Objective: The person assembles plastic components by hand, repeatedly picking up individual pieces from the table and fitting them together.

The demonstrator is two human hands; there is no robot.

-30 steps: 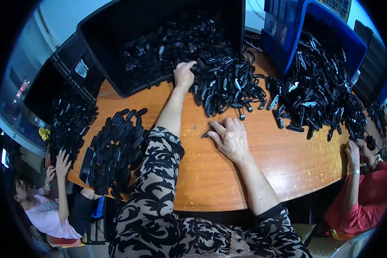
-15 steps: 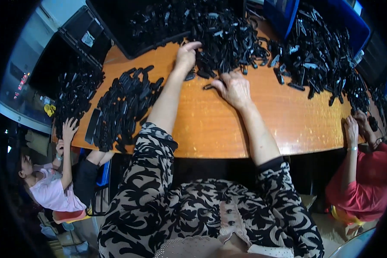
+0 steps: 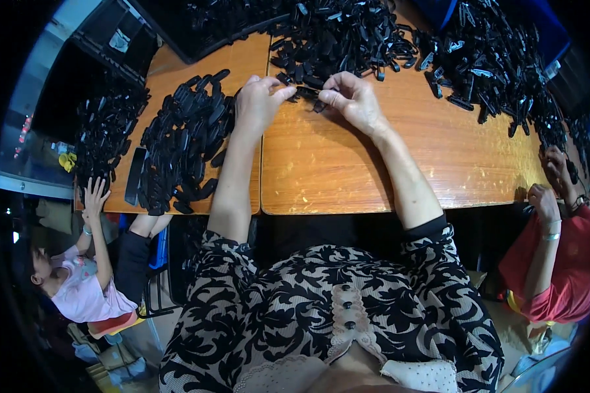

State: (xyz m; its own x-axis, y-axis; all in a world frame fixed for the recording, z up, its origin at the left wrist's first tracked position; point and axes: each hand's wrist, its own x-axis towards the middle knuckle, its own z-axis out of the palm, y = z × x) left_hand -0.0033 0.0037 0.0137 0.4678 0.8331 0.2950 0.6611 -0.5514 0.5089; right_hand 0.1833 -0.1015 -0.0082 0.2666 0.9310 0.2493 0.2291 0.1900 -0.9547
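My left hand [image 3: 259, 103] is at the middle of the wooden table, its thumb and forefinger drawn together. What they pinch, if anything, blends with the dark pieces behind the fingertips. Facing it, my right hand [image 3: 357, 103] is closed, thumb against fingers, on a small black plastic part [image 3: 316, 103] that sticks out toward the left hand. Just beyond both hands spreads a large heap of black plastic parts [image 3: 347, 39]. Left of my left forearm lies a second pile of long black pieces [image 3: 183, 137].
A black tray [image 3: 189, 56] of parts stands at the far left. More black parts [image 3: 488, 72] pile up at the right by a blue bin [image 3: 557, 39]. Co-workers sit at either side: one in pink [image 3: 88, 288], one in red [image 3: 557, 268]. The table [image 3: 334, 177] has a seam.
Both hands have drawn back from the heap and turned toward each other, the left opening out its former reach. My view has shifted, so the table's near edge sits higher.
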